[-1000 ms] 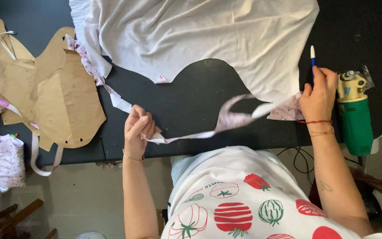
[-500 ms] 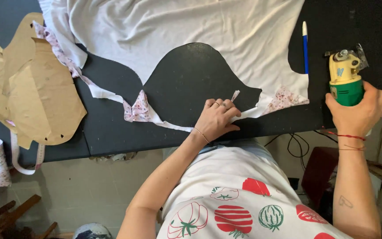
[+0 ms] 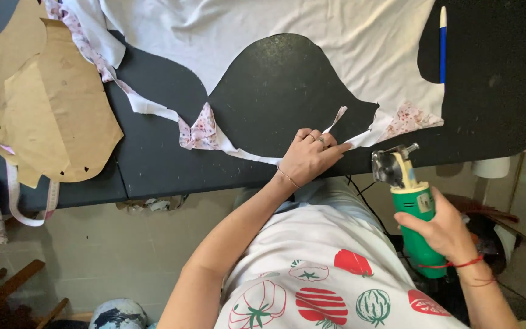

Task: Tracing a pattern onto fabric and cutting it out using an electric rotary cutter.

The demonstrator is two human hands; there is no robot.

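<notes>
The black table (image 3: 494,116) is carrying everything, its near edge running just beneath the pressing hand. The white fabric (image 3: 287,36) is lying spread flat beyond that hand, a large rounded piece already cut out of it so the dark surface is showing through. It is looking thin, light and limp, likely to slide and bunch under a pull, so it is best handled flat under the palm rather than lifted by an edge. Brown paper patterns (image 3: 62,116) are lying well to the left of the grip, stiffer and flat.

The green rotary cutter (image 3: 418,225) is being held off the table, to the right of and nearer than the pressing hand; the right hand (image 3: 442,231) is wrapped closed around its barrel, blade end pointing toward the cloth. The body is looking rigid and fairly heavy, and the barrel, away from the blade, is the safe hold.

The left hand (image 3: 308,159) is pressing fingers-down on the narrow cut fabric strip (image 3: 205,131), which is trailing leftward from the fingertips; whether it is pinching it cannot be told. A blue pen (image 3: 442,42) is lying beyond the cutter.
</notes>
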